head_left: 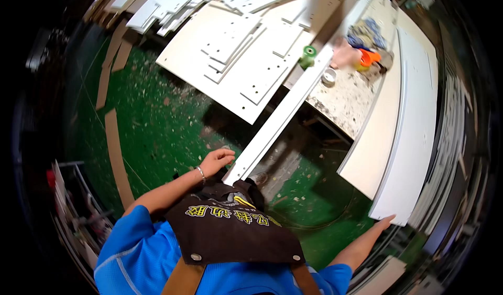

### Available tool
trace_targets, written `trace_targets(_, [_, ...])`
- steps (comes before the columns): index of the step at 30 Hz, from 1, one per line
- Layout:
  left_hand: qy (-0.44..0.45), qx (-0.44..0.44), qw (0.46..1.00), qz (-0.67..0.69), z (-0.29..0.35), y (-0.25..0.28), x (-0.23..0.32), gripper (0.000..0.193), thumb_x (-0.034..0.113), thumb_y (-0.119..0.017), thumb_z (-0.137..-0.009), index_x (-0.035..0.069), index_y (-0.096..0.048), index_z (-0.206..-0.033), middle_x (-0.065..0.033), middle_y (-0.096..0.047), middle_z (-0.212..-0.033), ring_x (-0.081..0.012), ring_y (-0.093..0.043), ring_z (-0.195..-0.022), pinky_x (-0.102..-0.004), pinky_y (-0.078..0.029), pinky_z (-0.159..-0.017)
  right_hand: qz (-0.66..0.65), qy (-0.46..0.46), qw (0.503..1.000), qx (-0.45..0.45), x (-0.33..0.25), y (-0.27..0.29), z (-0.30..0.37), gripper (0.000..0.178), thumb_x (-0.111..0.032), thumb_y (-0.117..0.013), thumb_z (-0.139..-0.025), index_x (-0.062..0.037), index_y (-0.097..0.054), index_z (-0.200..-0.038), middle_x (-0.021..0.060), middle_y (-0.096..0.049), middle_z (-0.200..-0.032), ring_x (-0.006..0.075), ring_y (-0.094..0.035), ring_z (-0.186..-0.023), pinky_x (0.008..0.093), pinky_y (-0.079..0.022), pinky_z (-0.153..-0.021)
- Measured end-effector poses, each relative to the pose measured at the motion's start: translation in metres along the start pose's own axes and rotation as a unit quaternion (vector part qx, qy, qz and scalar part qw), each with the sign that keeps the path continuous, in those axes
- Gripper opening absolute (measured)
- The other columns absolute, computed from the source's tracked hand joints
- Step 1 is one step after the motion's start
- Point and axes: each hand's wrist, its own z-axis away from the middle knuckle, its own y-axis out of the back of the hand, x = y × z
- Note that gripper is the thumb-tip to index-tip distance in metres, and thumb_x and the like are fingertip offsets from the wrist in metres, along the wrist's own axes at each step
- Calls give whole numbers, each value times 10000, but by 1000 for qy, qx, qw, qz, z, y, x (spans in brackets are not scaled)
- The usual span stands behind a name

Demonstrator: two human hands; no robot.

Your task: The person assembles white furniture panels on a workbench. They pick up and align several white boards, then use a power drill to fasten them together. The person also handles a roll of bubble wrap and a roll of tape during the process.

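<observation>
My right hand [385, 221] is at the near end of a wide white board [408, 137], with its fingers closed on the corner. That board lies beside a cream-coloured board [367, 153] on the right. My left hand [218, 162] hangs in front of my dark apron [230, 219], holding nothing, its fingers loosely bent and a little apart. Close to it is the near end of a long, narrow white board [285, 115], which has small holes and reaches from my waist toward the far side. Whether the narrow board rests against the apron, I cannot tell.
Drilled white panels [230, 43] lie on a large board at the far left. A paint-spotted table [340, 109] carries crumpled cloths [367, 33], an orange object [369, 58] and a white round container [328, 77]. A green roll [309, 51] stands nearby. Cardboard strips [118, 153] lie on the green floor.
</observation>
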Motion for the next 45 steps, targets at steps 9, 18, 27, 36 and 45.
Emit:
trace_targets(9, [-7, -3, 998, 58, -27, 95, 5, 257, 139, -565, -873, 2, -584, -1089, -54, -655, -942, -89, -600, -792, -209, -467, -692, 11, 109, 993, 51, 0, -25, 238, 592, -298, -613, -852, 11, -366, -1293, 161, -502, -1156, 257, -544, -972, 363, -457, -810])
trace_targets(18, [-135, -57, 986, 85, -112, 239, 29, 242, 86, -549, -886, 1, -573, -1111, -71, -648, -976, -110, -605, -856, -227, -483, -742, -94, 244, 909, -324, -93, -151, 648, 572, -47, -591, -814, -21, -350, -1332, 149, -419, -1293, 224, -466, -1124, 338, -409, -920])
trace_targets(27, [-133, 48, 986, 88, -118, 344, 88, 246, 72, -566, -870, -31, -580, -1093, -103, -638, -996, -133, -609, -873, -242, -493, -777, 6, 433, 767, -473, -166, -256, 814, 537, -114, -619, -778, -32, -439, -1277, 193, -338, -1357, 335, -359, -1247, 374, -317, -1021])
trace_targets(36, [-204, 146, 964, 85, -144, 411, 119, 288, 123, -583, -869, 20, -568, -1137, -39, -629, -1024, -93, -585, -872, -192, -437, -705, 57, 519, 738, -428, -174, -321, 820, 546, -135, -631, -756, -52, -457, -1267, 203, -347, -1348, 366, -339, -1242, 415, -304, -1021])
trace_targets(45, [-187, 260, 947, 22, -213, 534, 181, 421, 230, -605, -853, 120, -502, -1246, -42, -589, -1134, -129, -569, -944, -269, -456, -739, -129, 276, 740, -600, -226, -410, 887, 435, -45, -559, -822, -28, -472, -1248, 119, -522, -1188, 184, -540, -957, 286, -448, -801])
